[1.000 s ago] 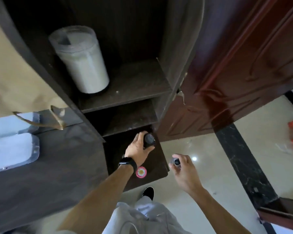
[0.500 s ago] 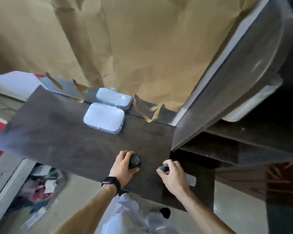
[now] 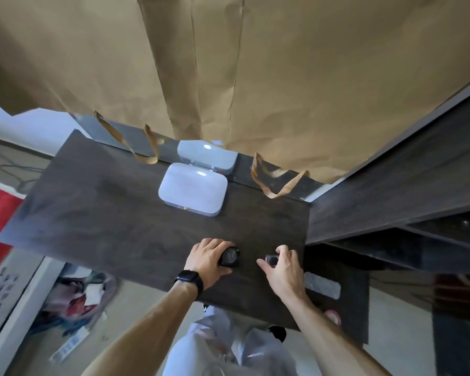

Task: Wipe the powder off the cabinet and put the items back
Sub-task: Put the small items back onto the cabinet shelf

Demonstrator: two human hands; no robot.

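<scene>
My left hand (image 3: 207, 257) grips a small black round-capped bottle (image 3: 229, 257) that rests on the dark wooden cabinet top (image 3: 106, 213), near its front edge. My right hand (image 3: 284, 270) is closed around a small dark jar (image 3: 272, 259) just to the right, also low over the surface. A white lidded box (image 3: 192, 189) lies on the top farther back, with a second white box (image 3: 207, 156) behind it against the wall. I see no clear powder on the surface.
Brown paper (image 3: 228, 63) covers the wall, with torn tape strips (image 3: 276, 180) curling onto the top. The tall dark cabinet with open shelves (image 3: 407, 202) stands at the right. A bin of clutter (image 3: 73, 299) sits on the floor at lower left.
My view swung left from the open shelf cabinet to the low cabinet top. Both hands carried their small containers over and down toward the top's front edge.
</scene>
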